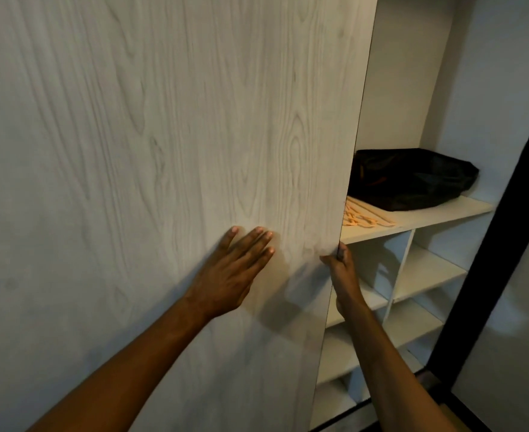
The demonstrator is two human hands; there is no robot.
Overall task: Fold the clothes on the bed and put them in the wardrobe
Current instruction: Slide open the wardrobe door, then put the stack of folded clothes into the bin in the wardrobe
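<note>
The person stands close to the wardrobe door [169, 151], a big pale wood-grain panel that fills the view from nine o'clock to past the centre. The left hand [236, 269] lies flat on the face of the door, the fingers straight and a little spread, holding nothing, only pressing. At about four o'clock from it, the right hand [342, 269] grips the free edge of the door: the thumb lies on the front and the other fingers go round behind, so I cannot see them. Through the opening, at about two o'clock, a folded black garment [412, 179] sits on the upper shelf [444, 215], and just in front of it lies a pale cloth with orange stripes [364, 215], partly hidden by the door edge. Smaller empty-looking compartments are below. The bed is not in view. I think the risk is with the right hand: if the door moves toward the dark frame [487, 244] at three o'clock, the hidden fingers can be caught behind the edge. The flat left palm has no real hold, so it may slip on the smooth panel and the door can jerk. The striped cloth near the edge could also be pinched.
</note>
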